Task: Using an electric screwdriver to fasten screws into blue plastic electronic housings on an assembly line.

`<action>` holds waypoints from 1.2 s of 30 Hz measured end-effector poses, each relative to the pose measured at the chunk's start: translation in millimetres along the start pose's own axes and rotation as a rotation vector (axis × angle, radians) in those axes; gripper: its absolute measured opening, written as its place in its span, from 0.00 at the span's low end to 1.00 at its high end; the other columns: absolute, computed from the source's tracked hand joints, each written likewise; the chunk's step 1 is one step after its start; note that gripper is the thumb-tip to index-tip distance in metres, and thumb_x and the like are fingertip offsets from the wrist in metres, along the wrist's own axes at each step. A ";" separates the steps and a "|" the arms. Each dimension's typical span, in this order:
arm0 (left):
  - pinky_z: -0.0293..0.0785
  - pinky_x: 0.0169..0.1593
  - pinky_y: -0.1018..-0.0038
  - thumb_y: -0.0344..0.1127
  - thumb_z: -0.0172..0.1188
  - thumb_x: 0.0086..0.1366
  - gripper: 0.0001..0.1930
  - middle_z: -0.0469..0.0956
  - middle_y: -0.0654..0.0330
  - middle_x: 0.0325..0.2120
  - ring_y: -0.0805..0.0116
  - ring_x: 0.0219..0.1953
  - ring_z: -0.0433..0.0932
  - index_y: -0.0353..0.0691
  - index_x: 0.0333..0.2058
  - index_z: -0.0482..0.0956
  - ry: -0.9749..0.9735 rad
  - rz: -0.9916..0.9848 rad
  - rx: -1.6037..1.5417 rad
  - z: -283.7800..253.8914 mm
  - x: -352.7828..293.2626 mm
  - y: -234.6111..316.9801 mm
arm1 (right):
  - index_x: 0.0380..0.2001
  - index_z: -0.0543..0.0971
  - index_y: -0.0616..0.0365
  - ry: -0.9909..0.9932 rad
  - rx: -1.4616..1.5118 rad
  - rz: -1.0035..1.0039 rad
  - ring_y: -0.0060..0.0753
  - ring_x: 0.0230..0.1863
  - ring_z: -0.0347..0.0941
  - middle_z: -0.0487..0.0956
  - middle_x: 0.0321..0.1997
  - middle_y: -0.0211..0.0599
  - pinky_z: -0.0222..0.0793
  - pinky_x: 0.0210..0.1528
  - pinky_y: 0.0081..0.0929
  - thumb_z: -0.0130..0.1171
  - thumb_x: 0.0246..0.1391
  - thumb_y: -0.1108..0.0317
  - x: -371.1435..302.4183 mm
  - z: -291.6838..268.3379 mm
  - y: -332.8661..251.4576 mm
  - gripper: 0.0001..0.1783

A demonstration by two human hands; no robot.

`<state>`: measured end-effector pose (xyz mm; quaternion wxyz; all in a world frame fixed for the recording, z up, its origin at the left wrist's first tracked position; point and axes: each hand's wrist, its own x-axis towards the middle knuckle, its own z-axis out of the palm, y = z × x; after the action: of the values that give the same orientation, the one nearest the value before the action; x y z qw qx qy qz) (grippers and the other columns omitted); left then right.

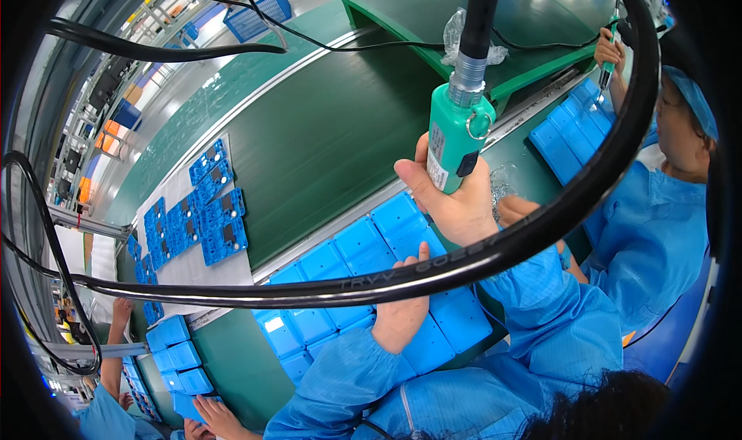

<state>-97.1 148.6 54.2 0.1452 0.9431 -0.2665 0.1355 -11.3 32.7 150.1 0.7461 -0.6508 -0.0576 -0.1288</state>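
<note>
Far L, racks (93, 119) stand past the shiny floor (174, 61), w/ an orange box (112, 133) and, further back, a blue crate (259, 15). Then the dark green belt (317, 123), running diag. thru the middle, metal rail (332, 228) along its near edge. Top, a green table (402, 3) w/ a crumpled clear bag (454, 34) on it. A thick black cable (309, 294) loops across up front.

On the belt's L part, a white sheet (189, 274) bears blue boards (224, 235) w/ dark parts. Below, a short row of blue cases (182, 355), a co-worker's hands (219, 419) on the nearest. Mid, on the near green bench (243, 355), a bigger block of blue trays (363, 247), side by side; can't tell what's in 'em. The person's L hand (402, 316) lies over these, index out straight; cable's partly in front, so can't tell if the fingers pinch anything. R hand (460, 204), nr the block's upper R corner, has thumb & fingers wrapped round the green driver (456, 123), upright, lower end hidden by the hand. Far R, more blue pcs (568, 135) sit by a capped co-worker (657, 216), one hand gripping a second driver (607, 73)
</note>
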 end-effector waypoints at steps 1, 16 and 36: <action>0.65 0.23 0.73 0.31 0.55 0.55 0.17 0.65 0.60 0.19 0.68 0.21 0.67 0.32 0.45 0.71 0.008 -0.001 0.021 0.9 -0.5 0.0 | 0.35 0.72 0.60 0.001 0.000 0.002 0.13 0.23 0.63 0.71 0.21 0.24 0.61 0.24 0.15 0.64 0.43 0.68 0.7 -0.2 0.8 0.16; 0.65 0.23 0.74 0.31 0.54 0.56 0.18 0.64 0.61 0.18 0.69 0.21 0.67 0.31 0.46 0.70 -0.081 0.003 0.063 -0.7 1.3 1.1 | 0.40 0.72 0.61 -0.023 -0.118 -0.004 0.17 0.26 0.66 0.73 0.24 0.28 0.65 0.28 0.19 0.63 0.44 0.68 3.3 0.7 2.5 0.19; 0.67 0.27 0.74 0.29 0.50 0.56 0.18 0.65 0.59 0.21 0.67 0.25 0.69 0.29 0.46 0.68 -0.125 0.036 0.103 -11.0 -1.3 6.4 | 0.41 0.72 0.62 -0.036 -0.169 -0.125 0.16 0.31 0.70 0.78 0.30 0.35 0.67 0.33 0.20 0.65 0.41 0.71 -12.8 3.0 13.8 0.21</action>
<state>-103.6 147.8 65.2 0.0773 0.9510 -0.2848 0.0924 -19.6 38.7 134.2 0.6778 -0.7088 -0.1001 -0.1678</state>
